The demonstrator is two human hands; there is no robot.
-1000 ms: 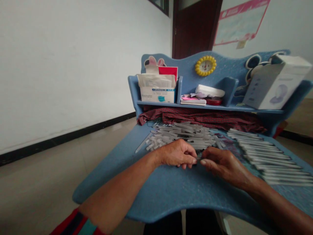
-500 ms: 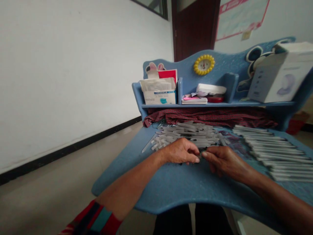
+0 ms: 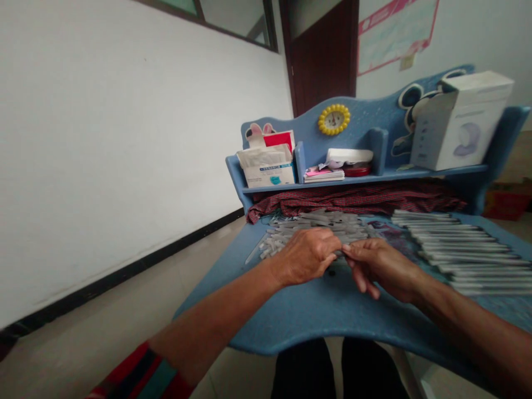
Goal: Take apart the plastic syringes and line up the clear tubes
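My left hand [image 3: 310, 255] is closed in a pinch over the near edge of a pile of translucent pen parts [image 3: 278, 244]. The fingertips of my right hand [image 3: 380, 263] meet those of my left, thumb and index pressed together, with the lower fingers hanging loose. Whatever lies between the fingers is too small and covered to name. Just below them is a small black piece [image 3: 331, 272] on the blue desk [image 3: 291, 316]. To the right, slim whitish pens with dark ends [image 3: 461, 249] lie side by side in a long row.
Red checked cloth [image 3: 357, 198] lies bunched under the shelf. On the shelf stand a mask box [image 3: 270, 172], a stack of papers [image 3: 324, 175], a red round case [image 3: 357, 170] and a large white box [image 3: 457, 122]. A yellow-rimmed dial [image 3: 333, 119] is on the backboard.
My hands have come closer together and slightly up, fingertips now meeting. The lower fingers of my right hand have loosened. The camera view has shifted a little.
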